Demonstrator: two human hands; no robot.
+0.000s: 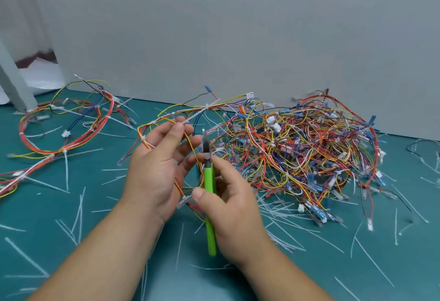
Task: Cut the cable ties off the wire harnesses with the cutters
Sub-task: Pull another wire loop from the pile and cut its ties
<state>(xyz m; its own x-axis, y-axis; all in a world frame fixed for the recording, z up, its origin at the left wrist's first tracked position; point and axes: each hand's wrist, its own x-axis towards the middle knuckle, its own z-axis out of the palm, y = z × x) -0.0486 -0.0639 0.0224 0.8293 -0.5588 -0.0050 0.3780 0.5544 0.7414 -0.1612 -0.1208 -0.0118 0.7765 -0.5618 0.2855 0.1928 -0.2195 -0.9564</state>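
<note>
The step in hand looks like lining up the next cut. The left hand (159, 167) holds a harness (164, 116) up off the table, its thumb and fingers curled round the coloured wires and pinching them near the top of the loop. The right hand (233, 207) has its fingers wrapped round the green handles of the cutters (209, 181), with the blades pointing up between the two hands. The tool is seen edge-on, so it is hard to tell whether the blades are parted or closed.

A cable tie (198, 113) with a long white tail sits on the harness just beyond the left fingertips, apart from the blades. To cut well, the person would do best to keep the bundle taut, slip one blade tip under the tie's strap alone and close the blades beside its head, so that no wire insulation is nicked and the fingers stay out of the way.

More work waits in the tangled pile of harnesses (309, 157) to the right and the looped harnesses (59, 151) to the left, ties visible on them. The surface is a teal mat (35, 205) littered with cut tie tails (295, 226). A plain grey wall (238, 38) closes the back, and a grey post (14, 81) stands at far left.
</note>
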